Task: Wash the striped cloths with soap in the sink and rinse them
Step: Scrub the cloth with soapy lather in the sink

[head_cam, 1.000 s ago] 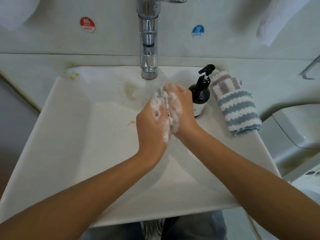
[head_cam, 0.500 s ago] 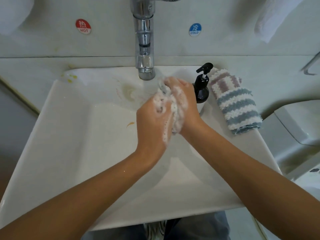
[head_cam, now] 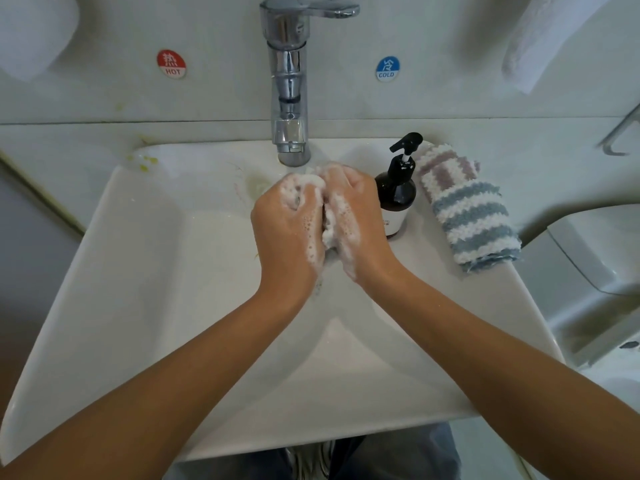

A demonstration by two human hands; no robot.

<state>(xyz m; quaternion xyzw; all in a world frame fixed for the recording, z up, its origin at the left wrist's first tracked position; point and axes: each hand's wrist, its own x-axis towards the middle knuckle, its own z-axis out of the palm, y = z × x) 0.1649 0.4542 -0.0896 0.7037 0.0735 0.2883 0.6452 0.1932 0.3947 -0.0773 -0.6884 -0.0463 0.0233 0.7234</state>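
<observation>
Both my hands are pressed together over the white sink, just below the chrome tap. My left hand and my right hand each grip a soapy cloth squeezed between them; only a foamy white strip of it shows. White lather covers the knuckles of both hands. A second striped cloth, folded, with blue, white and mauve bands, lies on the sink's right rim. A dark soap pump bottle stands beside my right hand.
Red HOT and blue COLD stickers sit on the wall either side of the tap. A white towel hangs at the upper right. A toilet stands to the right of the sink.
My hands have kept rubbing the soapy cloth between them, staying under the tap. The camera tilted up a little, so the tap handle shows now.
</observation>
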